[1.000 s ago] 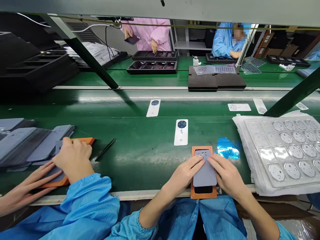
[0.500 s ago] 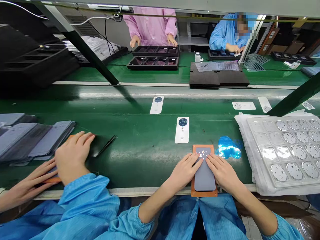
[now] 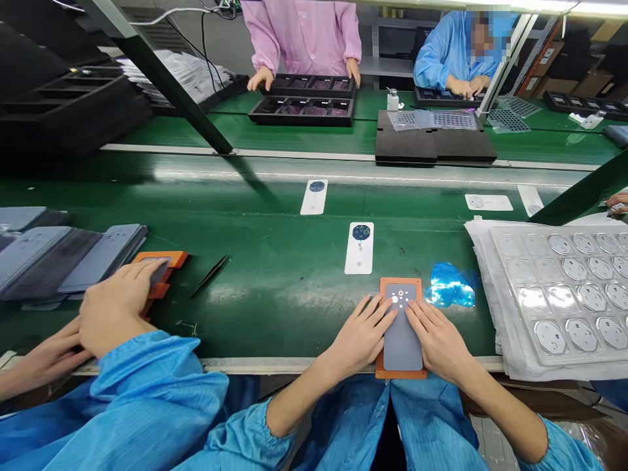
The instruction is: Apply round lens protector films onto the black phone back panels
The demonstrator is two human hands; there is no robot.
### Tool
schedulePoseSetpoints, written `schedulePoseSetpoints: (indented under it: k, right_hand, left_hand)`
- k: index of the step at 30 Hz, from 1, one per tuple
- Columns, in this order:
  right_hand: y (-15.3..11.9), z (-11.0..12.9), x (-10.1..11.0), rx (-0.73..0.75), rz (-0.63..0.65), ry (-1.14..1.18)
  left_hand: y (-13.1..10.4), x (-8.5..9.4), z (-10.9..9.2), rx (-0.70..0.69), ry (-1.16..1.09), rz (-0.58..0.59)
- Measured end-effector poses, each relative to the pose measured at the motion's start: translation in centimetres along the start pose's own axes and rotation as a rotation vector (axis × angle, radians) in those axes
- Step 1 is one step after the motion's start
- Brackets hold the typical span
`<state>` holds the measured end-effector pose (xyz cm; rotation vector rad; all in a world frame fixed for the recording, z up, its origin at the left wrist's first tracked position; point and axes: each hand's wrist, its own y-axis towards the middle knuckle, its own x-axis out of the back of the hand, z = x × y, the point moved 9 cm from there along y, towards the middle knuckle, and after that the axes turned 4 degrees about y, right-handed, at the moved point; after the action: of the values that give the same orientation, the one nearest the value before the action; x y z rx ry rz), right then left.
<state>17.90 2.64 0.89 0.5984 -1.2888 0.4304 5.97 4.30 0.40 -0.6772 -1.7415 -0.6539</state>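
A grey phone back panel (image 3: 402,343) lies in an orange fixture (image 3: 401,375) at the near edge of the green bench. Small holes and a ring sit near the panel's far end. On its left side rests my left hand (image 3: 362,332), open, with fingers stretched onto the upper part. My right hand (image 3: 438,332) mirrors it from the right, fingers flat and fingertips touching the panel beside the holes. Neither hand grasps anything. Just beyond the right fingertips lies a shiny blue film (image 3: 450,286). A white card with a dark camera print (image 3: 359,256) lies farther out.
To the right, a clear tray of round parts (image 3: 552,297) sits on white sheets. At left, a co-worker's hands (image 3: 115,297) work over another orange fixture (image 3: 177,260), near tweezers (image 3: 210,275) and stacked grey panels (image 3: 105,258). A slanted post (image 3: 583,186) crosses the right.
My hands stay on the panel with little visible movement. The co-worker's hands at left have shifted left and nearer, uncovering more of their orange fixture. The view has tilted slightly.
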Motion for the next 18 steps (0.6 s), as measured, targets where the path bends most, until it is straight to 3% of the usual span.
schedulePoseSetpoints:
  k: [2,4,7,10,13,15,18]
  right_hand:
    - [0.0,-0.5,0.5,-0.014,-0.045,0.129]
    - [-0.2,-1.4,1.5,-0.065,-0.156,0.372]
    - [-0.9,-4.0,2.2,-0.308,-0.398,0.951]
    - [-1.5,-5.4,0.7,-0.564,-0.604,1.517]
    - [-1.1,-5.1,-0.6,-0.650,-0.645,1.850]
    - [-1.0,-5.0,-1.2,-0.685,-0.635,1.952]
    - [-1.0,-5.3,-1.4,-0.708,-0.641,2.019]
  left_hand:
    - [-0.1,0.4,0.8,0.024,-0.205,-0.014]
    - [0.0,1.2,2.3,0.142,-0.448,-0.129]
    - [0.1,1.7,4.4,0.404,-0.890,-0.368]
    - [1.3,1.4,3.6,0.493,-1.244,-0.442]
    - [1.9,2.8,2.6,0.499,-1.220,-0.540]
    - [1.9,4.1,2.3,0.469,-1.120,-0.595]
    - [2.0,5.2,1.9,0.402,-1.014,-0.586]
